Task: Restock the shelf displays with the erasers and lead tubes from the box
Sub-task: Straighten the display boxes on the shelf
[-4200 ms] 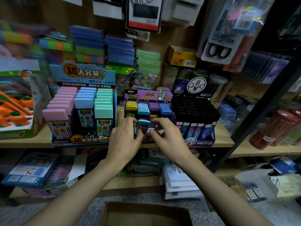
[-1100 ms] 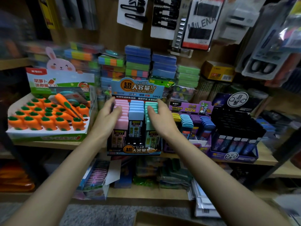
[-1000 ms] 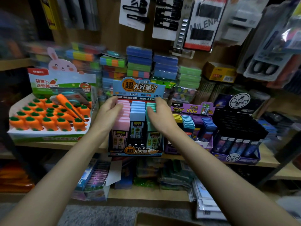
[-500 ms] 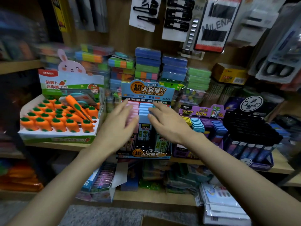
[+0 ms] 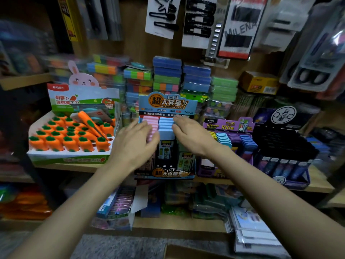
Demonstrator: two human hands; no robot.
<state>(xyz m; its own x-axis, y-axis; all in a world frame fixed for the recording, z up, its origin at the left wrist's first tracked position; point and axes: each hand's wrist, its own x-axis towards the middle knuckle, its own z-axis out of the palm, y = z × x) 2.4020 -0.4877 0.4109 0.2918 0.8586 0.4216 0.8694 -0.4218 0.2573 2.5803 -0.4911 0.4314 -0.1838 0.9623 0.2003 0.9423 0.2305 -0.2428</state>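
Observation:
A blue display box (image 5: 168,104) of lead tubes stands on the wooden shelf (image 5: 317,187), with pink tube caps (image 5: 149,119) in its left column and light blue caps (image 5: 166,128) in the middle. My left hand (image 5: 134,144) lies flat over the pink column, fingers straight. My right hand (image 5: 192,135) lies flat over the right column and hides it. Neither hand holds anything. To the right stand a purple lead-tube display (image 5: 231,135) and a black lead-tube display (image 5: 283,146). A cardboard box edge (image 5: 186,252) shows at the bottom.
A carrot-shaped item display (image 5: 71,137) sits left of the blue box. Stacked eraser packs (image 5: 168,75) line the back wall. Hair clip cards (image 5: 197,21) hang above. A lower shelf (image 5: 177,223) holds packets and paper stacks (image 5: 255,234).
Both hands moved from gripping the sides of the blue display box to lying flat on top of its tube columns. The view has drifted leftward and closer.

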